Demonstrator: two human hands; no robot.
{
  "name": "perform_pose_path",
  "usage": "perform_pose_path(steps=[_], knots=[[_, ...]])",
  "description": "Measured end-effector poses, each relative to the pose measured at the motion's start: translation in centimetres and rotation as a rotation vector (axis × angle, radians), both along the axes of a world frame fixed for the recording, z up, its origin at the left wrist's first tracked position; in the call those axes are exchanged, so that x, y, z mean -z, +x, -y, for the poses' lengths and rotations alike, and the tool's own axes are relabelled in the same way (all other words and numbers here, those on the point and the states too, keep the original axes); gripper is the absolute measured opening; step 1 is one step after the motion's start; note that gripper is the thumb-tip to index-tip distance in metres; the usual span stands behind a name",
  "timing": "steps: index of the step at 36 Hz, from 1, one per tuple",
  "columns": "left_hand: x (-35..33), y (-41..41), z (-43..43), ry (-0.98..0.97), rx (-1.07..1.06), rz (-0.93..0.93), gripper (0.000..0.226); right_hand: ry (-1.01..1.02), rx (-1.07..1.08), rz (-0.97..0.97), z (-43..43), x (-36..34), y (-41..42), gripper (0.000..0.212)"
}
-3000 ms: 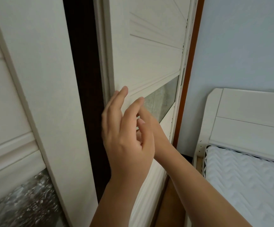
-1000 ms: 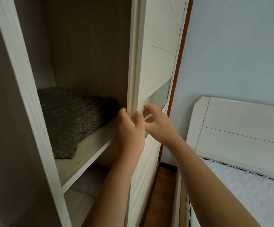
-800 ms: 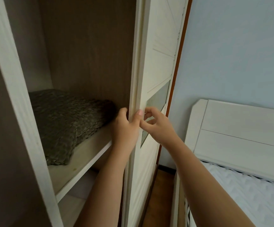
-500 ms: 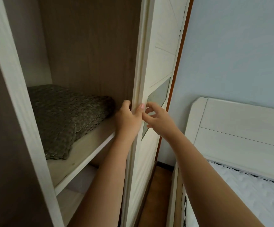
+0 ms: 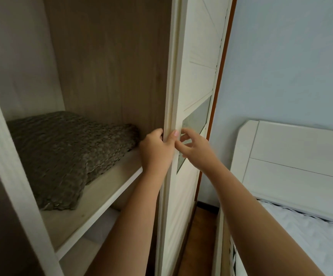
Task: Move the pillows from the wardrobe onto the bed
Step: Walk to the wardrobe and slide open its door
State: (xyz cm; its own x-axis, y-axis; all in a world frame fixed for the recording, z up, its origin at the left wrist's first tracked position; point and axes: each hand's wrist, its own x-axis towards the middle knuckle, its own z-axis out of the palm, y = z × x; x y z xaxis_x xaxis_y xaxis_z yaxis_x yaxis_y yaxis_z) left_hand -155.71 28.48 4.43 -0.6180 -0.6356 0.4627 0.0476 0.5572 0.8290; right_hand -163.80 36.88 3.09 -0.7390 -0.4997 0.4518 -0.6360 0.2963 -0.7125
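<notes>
**Wardrobe and contents, door held**

Wardrobe (image 5: 110,56): stood open, brown back panel, pale frame. Sliding door (image 5: 197,56): white, with a grey glazed panel, stood at the right of the opening.

Bed (image 5: 291,156): white headboard and white quilted mattress (image 5: 304,242), to the right of the wardrobe; no pillow lay on the visible part.

Shelf (image 5: 94,198): pale board inside the wardrobe. It carried one pillow (image 5: 62,152), grey-brown and knobbly, lying flat.

Left hand (image 5: 155,150): fingers curled round the door's edge, thumb on its front.

Right hand (image 5: 195,148): fingers bent against the door's face by the glazed panel; whether it gripped anything could not be told.
</notes>
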Motion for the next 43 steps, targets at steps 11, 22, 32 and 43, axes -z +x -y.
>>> perform_pose_path(steps=[11,22,32,43], knots=[[-0.7,-3.2,0.9,-0.336,-0.150,0.137,0.037,-0.054,-0.001,-0.037,0.2,0.4,-4.8,0.051],[-2.1,-7.3,1.6,-0.291,-0.108,0.160,0.027,-0.049,-0.063,-0.024,0.0,0.1,-8.5,0.035],[-1.3,-10.1,1.6,-0.213,-0.046,0.104,0.031,-0.050,-0.089,-0.007,0.0,0.1,-11.5,0.040],[-0.8,-13.8,1.4,-0.185,0.030,0.106,0.033,-0.037,-0.035,0.051,0.0,0.1,-14.9,0.046]])
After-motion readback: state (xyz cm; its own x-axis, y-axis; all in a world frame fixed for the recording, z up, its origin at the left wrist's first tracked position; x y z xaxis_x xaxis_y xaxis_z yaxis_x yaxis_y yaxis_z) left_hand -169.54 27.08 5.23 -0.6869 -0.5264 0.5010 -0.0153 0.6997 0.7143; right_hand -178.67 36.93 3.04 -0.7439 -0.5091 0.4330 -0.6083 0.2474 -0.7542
